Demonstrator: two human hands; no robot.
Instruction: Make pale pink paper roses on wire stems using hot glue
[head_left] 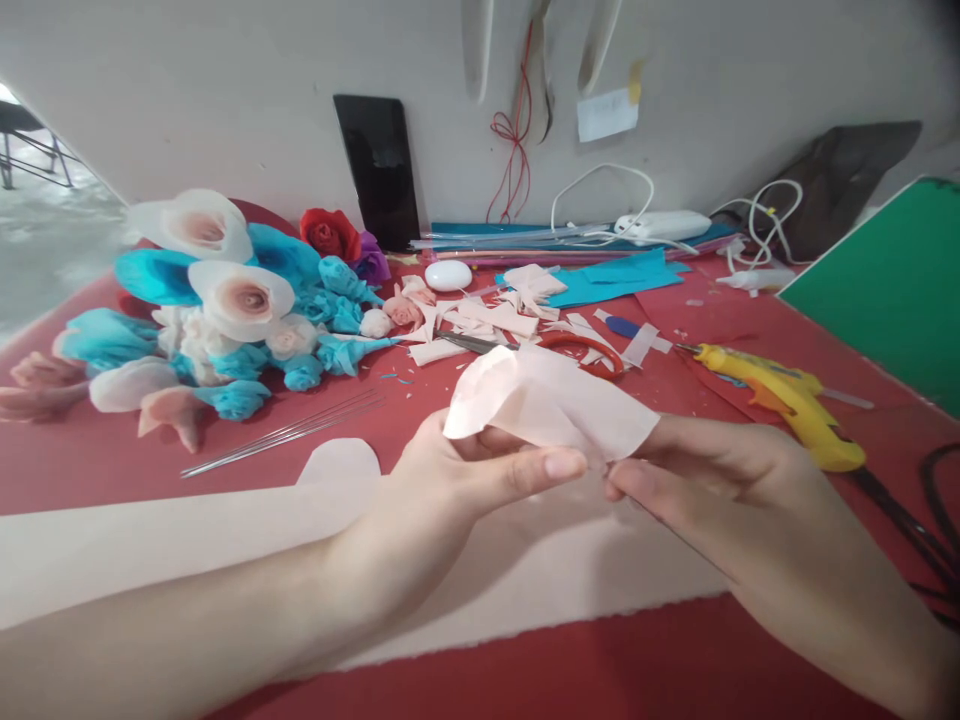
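A pale pink paper flower (555,395) with loose, curved petals is held up between my two hands, above the sheet. My left hand (480,480) cups its left side, thumb across the front and the other fingers partly hidden behind the paper. At the flower's base, the fingertips of my right hand (697,480) pinch the gathered bottom. What looks like a thin wire stem runs down along the right thumb. Under my wrists lies a long pale pink paper sheet (525,600), and a rounded cut petal (341,463) rests at its upper edge, left of my left hand.
Finished paper flowers (244,300) pile up at the left, near thin wires (281,435). Scissors (581,350) lie among paper scraps (491,315) behind the flower. A yellow glue gun (787,400) sits right, its cable trailing. A black phone (379,170) leans on the wall.
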